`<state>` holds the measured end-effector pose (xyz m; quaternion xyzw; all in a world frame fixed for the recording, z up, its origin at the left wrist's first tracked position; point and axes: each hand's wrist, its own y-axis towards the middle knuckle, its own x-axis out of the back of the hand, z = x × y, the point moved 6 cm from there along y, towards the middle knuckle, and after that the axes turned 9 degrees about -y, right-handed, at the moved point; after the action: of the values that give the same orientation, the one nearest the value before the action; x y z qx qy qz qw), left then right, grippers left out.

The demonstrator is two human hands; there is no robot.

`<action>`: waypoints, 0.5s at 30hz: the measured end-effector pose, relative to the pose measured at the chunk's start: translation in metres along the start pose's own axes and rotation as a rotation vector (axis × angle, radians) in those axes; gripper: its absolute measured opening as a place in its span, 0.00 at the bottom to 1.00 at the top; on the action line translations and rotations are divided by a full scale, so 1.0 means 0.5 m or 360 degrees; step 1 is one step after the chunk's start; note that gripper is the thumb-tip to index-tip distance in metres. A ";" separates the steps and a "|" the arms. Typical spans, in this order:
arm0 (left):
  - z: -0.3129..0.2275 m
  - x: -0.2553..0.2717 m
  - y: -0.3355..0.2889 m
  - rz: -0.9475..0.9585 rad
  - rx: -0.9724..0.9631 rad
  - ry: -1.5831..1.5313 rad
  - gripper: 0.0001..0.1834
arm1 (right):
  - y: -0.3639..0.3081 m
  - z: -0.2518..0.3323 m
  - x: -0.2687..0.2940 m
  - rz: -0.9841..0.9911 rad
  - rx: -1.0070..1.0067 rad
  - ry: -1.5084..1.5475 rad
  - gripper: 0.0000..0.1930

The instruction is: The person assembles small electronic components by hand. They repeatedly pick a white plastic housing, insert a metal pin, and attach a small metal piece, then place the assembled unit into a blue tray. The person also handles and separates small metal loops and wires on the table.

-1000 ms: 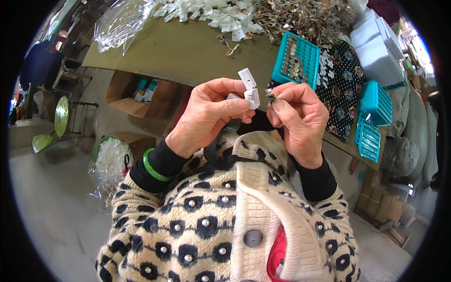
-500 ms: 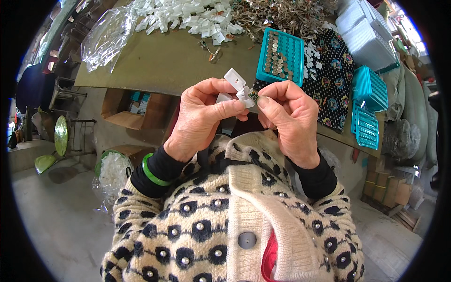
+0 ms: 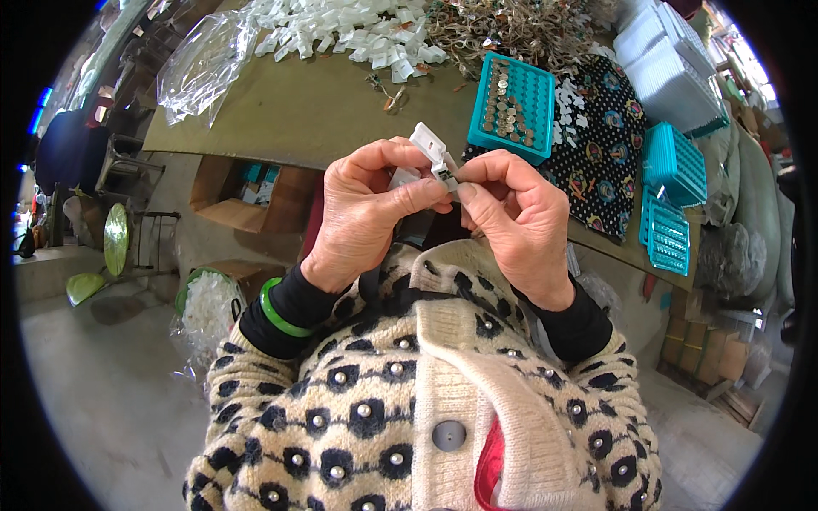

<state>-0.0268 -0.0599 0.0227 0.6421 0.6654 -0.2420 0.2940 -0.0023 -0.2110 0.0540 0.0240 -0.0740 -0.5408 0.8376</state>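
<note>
My left hand point(image 3: 366, 209) pinches a small white plastic case point(image 3: 429, 143) between thumb and fingers, with its lid flap sticking up and away. In my right hand point(image 3: 524, 213), thumb and forefinger are closed at the edge of a small green circuit board point(image 3: 444, 173), which sits at the case's opening, partly inside it. The right fingertips touch or nearly touch the case and hide part of the board. Both hands are held close together in front of my chest, just off the table's near edge.
On the table point(image 3: 281, 111) lie a heap of white plastic pieces point(image 3: 358, 30), a tangle of wires point(image 3: 520, 34) and a clear plastic bag point(image 3: 204, 72). A teal tray point(image 3: 538, 102) holds round metal discs beside a patterned cloth point(image 3: 609, 145). Teal trays point(image 3: 673, 162) are stacked right; a cardboard box point(image 3: 226, 213) stands below.
The circuit board has moved left, away from plain view between my right fingers and into the case's opening. My right hand has shifted slightly left with it; my left hand keeps its grip.
</note>
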 end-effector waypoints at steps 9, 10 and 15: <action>-0.005 -0.007 -0.015 -0.0171 0.0071 0.0088 0.08 | -0.016 0.030 -0.008 -0.0343 0.0721 -0.0710 0.11; -0.007 -0.009 -0.015 -0.0178 0.0052 0.0084 0.08 | -0.020 0.033 -0.007 -0.0378 0.0773 -0.0765 0.11; -0.004 -0.014 -0.019 -0.0273 0.0020 0.0086 0.07 | -0.029 0.038 -0.015 -0.0477 0.1000 -0.1032 0.12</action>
<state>-0.0363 -0.0642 0.0286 0.5908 0.7240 -0.2531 0.2502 -0.0212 -0.2096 0.0702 0.1166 -0.4873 -0.5865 0.6363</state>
